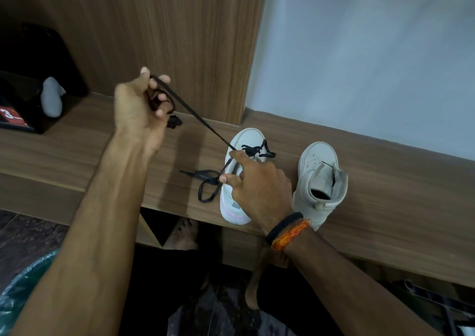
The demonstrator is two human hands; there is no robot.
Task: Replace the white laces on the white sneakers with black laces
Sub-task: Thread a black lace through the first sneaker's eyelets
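Note:
Two white sneakers stand on a wooden shelf (385,197). The left sneaker (246,137) has a black lace (200,119) threaded through its lower eyelets. My left hand (141,104) is raised up and to the left, gripping one end of that lace wound around its fingers and pulling it taut. My right hand (257,184) holds the left sneaker over its middle, fingers curled on the upper. The lace's other end (205,186) lies in a loose loop on the shelf to the left of the shoe. The right sneaker (321,181) has no lace, its tongue loose.
A small black bundle (174,122) lies on the shelf under my left hand. A black box (18,119) and a grey sock-like item (51,96) sit at far left. A wooden panel (180,40) and white wall (372,53) rise behind. My bare feet (185,235) show below.

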